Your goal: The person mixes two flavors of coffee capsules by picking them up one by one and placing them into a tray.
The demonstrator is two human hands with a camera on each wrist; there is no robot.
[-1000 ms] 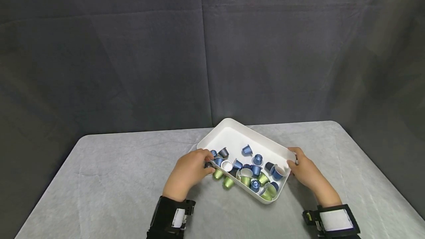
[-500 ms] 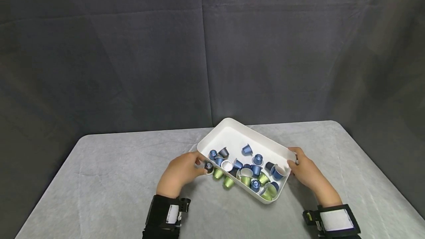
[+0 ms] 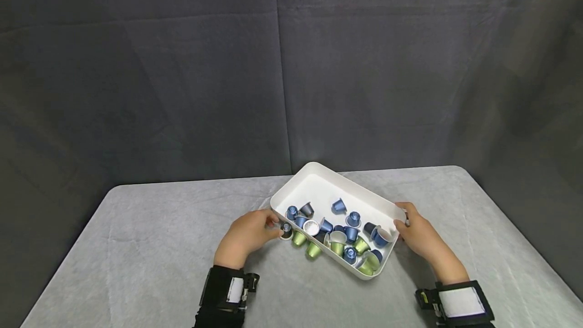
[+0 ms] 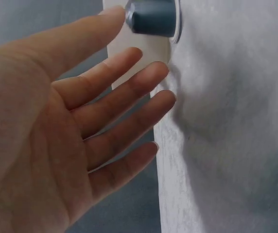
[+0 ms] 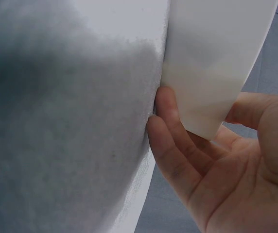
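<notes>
A white tray (image 3: 314,181) stands turned at an angle on the table, with several blue, green and dark coffee capsules inside. My right hand (image 3: 421,237) grips its right corner; in the right wrist view, fingers and thumb lie on either side of the tray wall (image 5: 207,73). Outside the left wall, a black coffee capsule (image 3: 286,231) stands on its rim on the cloth. My left hand (image 3: 246,234) is just left of this capsule, fingers spread and holding nothing; in the left wrist view the thumb tip is close to the capsule (image 4: 153,18), contact unclear.
Two green capsules, one green capsule (image 3: 298,238) and another green capsule (image 3: 313,250), lie outside against the tray's near left wall. A light grey cloth (image 3: 159,257) covers the table. A dark curtain (image 3: 182,90) hangs behind its far edge.
My left hand has drawn back leftward from the tray's wall, away from the black capsule, which now shows beside the fingers. The right hand and tray have not moved.
</notes>
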